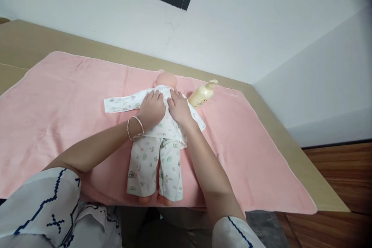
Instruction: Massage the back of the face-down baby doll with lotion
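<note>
A baby doll (166, 80) lies stretched out on a pink blanket (72, 85), its bald head toward the wall and its feet toward me. It wears a white printed top (167, 128) and matching trousers (142, 166). My left hand (152, 108), with a bangle on the wrist, rests on the left side of the top's chest area. Beside it, my right hand (179, 107) lies on the other side, thumb apart from the fingers. Both hands look laid flat on the cloth. One sleeve (122, 104) stretches out to the left; the other is partly behind my right arm.
A pale yellow pump bottle (202, 93) leans or lies on the blanket just right of the doll. Beneath is a light wooden table (267, 122), with a white wall (130, 19) behind it. Wooden panels (343, 174) stand at the lower right.
</note>
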The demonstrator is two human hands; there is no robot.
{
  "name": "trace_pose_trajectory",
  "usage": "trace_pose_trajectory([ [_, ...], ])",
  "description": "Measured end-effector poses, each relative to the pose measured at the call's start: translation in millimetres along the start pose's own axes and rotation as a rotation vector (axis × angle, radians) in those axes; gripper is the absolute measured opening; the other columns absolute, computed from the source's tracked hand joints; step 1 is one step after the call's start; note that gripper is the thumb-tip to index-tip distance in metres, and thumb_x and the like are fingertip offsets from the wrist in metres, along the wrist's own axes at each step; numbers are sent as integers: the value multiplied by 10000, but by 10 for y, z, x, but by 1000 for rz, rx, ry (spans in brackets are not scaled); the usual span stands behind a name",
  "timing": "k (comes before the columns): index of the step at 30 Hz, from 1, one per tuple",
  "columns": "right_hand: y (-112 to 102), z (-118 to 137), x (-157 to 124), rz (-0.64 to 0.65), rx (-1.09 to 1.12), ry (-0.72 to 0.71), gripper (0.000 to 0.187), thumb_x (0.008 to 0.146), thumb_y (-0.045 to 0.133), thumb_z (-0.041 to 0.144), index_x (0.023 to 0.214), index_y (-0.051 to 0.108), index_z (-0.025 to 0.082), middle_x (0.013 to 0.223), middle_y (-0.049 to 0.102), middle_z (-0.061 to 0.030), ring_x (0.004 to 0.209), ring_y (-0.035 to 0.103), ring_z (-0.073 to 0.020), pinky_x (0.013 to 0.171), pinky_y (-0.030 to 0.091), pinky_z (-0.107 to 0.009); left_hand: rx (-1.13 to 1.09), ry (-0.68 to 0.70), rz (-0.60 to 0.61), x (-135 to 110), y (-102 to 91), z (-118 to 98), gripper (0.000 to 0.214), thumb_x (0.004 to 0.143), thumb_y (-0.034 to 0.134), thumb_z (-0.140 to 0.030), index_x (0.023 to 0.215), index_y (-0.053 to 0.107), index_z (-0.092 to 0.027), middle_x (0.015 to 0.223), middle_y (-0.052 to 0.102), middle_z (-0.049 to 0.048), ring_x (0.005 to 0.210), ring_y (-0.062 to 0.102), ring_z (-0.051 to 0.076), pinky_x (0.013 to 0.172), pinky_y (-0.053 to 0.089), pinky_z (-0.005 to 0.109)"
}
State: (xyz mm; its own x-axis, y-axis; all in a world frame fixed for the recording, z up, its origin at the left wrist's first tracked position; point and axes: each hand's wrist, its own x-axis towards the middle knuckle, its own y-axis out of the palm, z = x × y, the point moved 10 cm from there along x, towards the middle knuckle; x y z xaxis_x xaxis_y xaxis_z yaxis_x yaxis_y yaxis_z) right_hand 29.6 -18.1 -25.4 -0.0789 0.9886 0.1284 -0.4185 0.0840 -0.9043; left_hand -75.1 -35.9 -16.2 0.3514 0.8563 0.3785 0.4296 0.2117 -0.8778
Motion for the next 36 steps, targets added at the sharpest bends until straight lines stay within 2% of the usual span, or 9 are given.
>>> trace_pose_trajectory([
  [4, 14, 316, -177, 11, -80, -56, 572, 980, 325, 227, 1523, 395, 59, 1609, 356, -203, 1513, 299, -394, 1218, 288, -592, -140, -13, 47, 199, 105, 250, 491, 940, 383, -246, 1372, 521, -56, 1461, 534, 205, 1393, 464, 324, 1187, 357, 520],
  [7, -9, 383, -240, -22, -83, -45, 558, 957, 358, 182, 1489, 446, 36, 1577, 408, -215, 1499, 333, -387, 1229, 299, -554, -184, -18, 0, 261, 133, 348, 483, 916, 397, -260, 1342, 553, -95, 1414, 582, 173, 1352, 502, 307, 1178, 368, 508],
  [13, -82, 225, -129, -118, 19, -68, 521, 958, 360, 196, 1433, 532, 69, 1523, 496, -190, 1463, 415, -325, 1227, 331, -496, -169, -11, -127, 173, 75, 271, 489, 919, 407, -247, 1344, 571, -68, 1407, 597, 177, 1321, 531, 316, 1151, 392, 482],
  [19, -87, -42, 35, -161, 120, -66, 521, 956, 447, 298, 1418, 548, 80, 1480, 552, -167, 1447, 436, -301, 1233, 316, -477, -163, -72, -127, 126, 39, 262, 449, 927, 446, -252, 1331, 591, -120, 1419, 600, 149, 1340, 519, 310, 1133, 387, 488],
  [22, -94, -35, 22, -192, 85, -87, 501, 964, 443, 310, 1409, 560, 111, 1460, 576, -151, 1421, 464, -299, 1208, 345, -487, -153, -104, -139, 99, 17, 273, 437, 940, 431, -249, 1332, 593, -145, 1432, 598, 127, 1352, 513, 297, 1123, 377, 496],
  [26, -138, 74, -57, -244, -119, -73, 473, 982, 374, 266, 1381, 579, 115, 1400, 618, -168, 1333, 523, -334, 1150, 380, -525, -131, -102, -155, 83, 15, 272, 431, 946, 421, -246, 1329, 594, -153, 1432, 600, 123, 1345, 519, 295, 1099, 386, 497],
  [31, -132, 126, -62, -189, -226, -56, 475, 989, 352, 271, 1405, 546, 150, 1423, 605, -134, 1263, 528, -359, 1065, 432, -531, -115, -73, -159, 107, 41, 279, 434, 936, 433, -249, 1323, 597, -141, 1417, 608, 140, 1331, 531, 298, 1096, 404, 477],
  [36, -120, 151, -37, -175, -258, -112, 476, 984, 350, 253, 1403, 530, 117, 1386, 620, -155, 1193, 559, -349, 1026, 450, -494, -126, -55, -152, 121, 54, 275, 443, 929, 429, -245, 1323, 589, -118, 1402, 608, 164, 1318, 534, 310, 1096, 423, 486],
])
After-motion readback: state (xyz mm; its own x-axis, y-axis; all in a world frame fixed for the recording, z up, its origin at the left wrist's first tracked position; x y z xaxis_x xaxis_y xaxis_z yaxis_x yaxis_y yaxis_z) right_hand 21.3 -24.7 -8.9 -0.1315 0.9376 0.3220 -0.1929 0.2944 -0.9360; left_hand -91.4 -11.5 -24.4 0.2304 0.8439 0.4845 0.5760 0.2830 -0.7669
